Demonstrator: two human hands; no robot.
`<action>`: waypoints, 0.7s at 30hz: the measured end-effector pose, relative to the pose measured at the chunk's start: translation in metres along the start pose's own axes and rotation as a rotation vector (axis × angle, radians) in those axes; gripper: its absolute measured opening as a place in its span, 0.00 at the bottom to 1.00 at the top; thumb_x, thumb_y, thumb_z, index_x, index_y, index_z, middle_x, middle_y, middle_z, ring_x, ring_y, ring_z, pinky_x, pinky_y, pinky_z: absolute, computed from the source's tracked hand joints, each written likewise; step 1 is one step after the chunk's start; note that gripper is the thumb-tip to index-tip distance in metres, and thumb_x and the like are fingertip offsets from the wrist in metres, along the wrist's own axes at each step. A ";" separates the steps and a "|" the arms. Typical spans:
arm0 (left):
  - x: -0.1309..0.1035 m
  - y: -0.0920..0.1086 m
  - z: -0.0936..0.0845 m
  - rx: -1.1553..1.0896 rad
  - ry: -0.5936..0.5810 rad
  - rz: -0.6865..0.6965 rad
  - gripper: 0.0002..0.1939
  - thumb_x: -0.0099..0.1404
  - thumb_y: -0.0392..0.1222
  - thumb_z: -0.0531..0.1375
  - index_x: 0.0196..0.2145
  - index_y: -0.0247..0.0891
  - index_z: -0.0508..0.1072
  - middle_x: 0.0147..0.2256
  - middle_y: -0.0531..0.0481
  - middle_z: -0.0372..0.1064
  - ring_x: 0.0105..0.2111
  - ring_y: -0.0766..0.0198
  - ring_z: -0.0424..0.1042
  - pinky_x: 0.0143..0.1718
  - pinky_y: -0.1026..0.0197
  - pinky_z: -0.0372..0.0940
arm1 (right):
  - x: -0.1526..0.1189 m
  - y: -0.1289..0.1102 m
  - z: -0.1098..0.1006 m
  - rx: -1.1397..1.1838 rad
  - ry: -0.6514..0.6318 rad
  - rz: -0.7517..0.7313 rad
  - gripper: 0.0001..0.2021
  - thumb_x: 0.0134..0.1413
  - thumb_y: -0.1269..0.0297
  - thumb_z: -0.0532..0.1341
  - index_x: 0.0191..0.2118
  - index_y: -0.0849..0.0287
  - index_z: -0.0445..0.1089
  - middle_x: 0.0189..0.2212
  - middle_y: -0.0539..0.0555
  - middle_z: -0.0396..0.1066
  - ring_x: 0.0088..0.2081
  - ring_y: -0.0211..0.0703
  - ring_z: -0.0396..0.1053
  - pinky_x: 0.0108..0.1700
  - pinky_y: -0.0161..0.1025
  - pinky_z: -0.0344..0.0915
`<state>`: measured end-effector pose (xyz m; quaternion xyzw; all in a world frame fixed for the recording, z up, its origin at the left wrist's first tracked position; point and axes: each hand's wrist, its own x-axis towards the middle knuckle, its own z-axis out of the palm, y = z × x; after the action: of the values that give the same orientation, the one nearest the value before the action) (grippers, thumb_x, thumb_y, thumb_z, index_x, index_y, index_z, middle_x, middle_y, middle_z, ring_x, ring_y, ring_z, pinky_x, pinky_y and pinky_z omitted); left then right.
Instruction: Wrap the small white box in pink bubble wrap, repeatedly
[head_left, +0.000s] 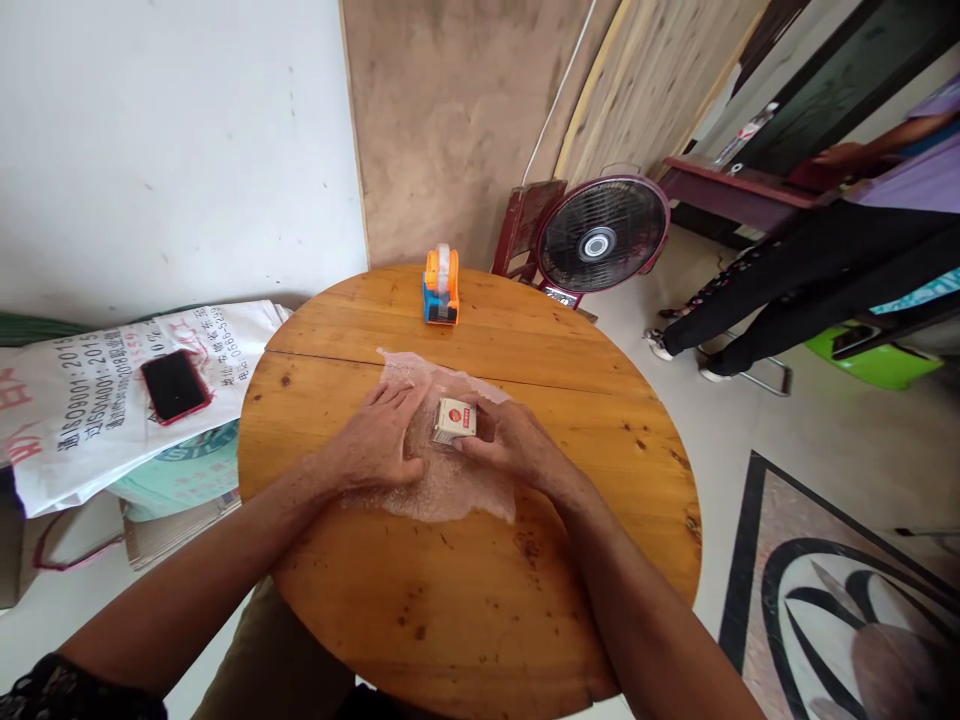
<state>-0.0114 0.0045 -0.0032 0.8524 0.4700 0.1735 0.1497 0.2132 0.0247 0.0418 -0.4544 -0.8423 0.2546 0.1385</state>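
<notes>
A sheet of clear bubble wrap [465, 490] lies spread on the round wooden table [450, 610]. On the wrap is a small cream box [454, 420] with a red mark on its top. My right hand [506, 435] holds the box from the right, thumb at its near side and fingers behind it. To the left of the box, my left hand [382, 435] rests flat on the wrap with its fingers spread and nothing in it.
An orange and blue tape dispenser [441, 285] stands at the table's far edge. Behind it to the right is a fan [600, 240]. A phone [176, 386] lies on white sacks [97, 400] at the left. A person [810, 260] stands at the right.
</notes>
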 end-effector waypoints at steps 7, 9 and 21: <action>0.001 -0.006 0.001 -0.074 0.000 0.026 0.52 0.52 0.45 0.61 0.69 0.30 0.43 0.67 0.32 0.50 0.67 0.43 0.50 0.68 0.41 0.43 | 0.003 0.004 0.016 -0.054 0.030 -0.082 0.30 0.49 0.63 0.66 0.60 0.58 0.65 0.52 0.60 0.74 0.50 0.53 0.71 0.51 0.46 0.63; 0.001 -0.010 0.002 -0.097 0.020 0.049 0.50 0.52 0.44 0.61 0.69 0.32 0.45 0.67 0.32 0.51 0.67 0.42 0.51 0.67 0.39 0.44 | 0.003 0.006 0.015 -0.030 0.016 -0.090 0.35 0.49 0.62 0.66 0.63 0.57 0.60 0.56 0.62 0.71 0.52 0.55 0.70 0.52 0.48 0.63; 0.003 -0.010 0.002 -0.159 0.075 0.089 0.39 0.56 0.45 0.62 0.64 0.38 0.58 0.62 0.38 0.61 0.66 0.42 0.53 0.66 0.37 0.45 | 0.002 0.016 0.014 0.210 0.032 -0.216 0.31 0.51 0.60 0.67 0.61 0.51 0.62 0.55 0.57 0.72 0.55 0.57 0.69 0.55 0.52 0.64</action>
<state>-0.0165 0.0120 -0.0085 0.8508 0.4216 0.2486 0.1912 0.2161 0.0294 0.0212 -0.3483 -0.8526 0.3176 0.2255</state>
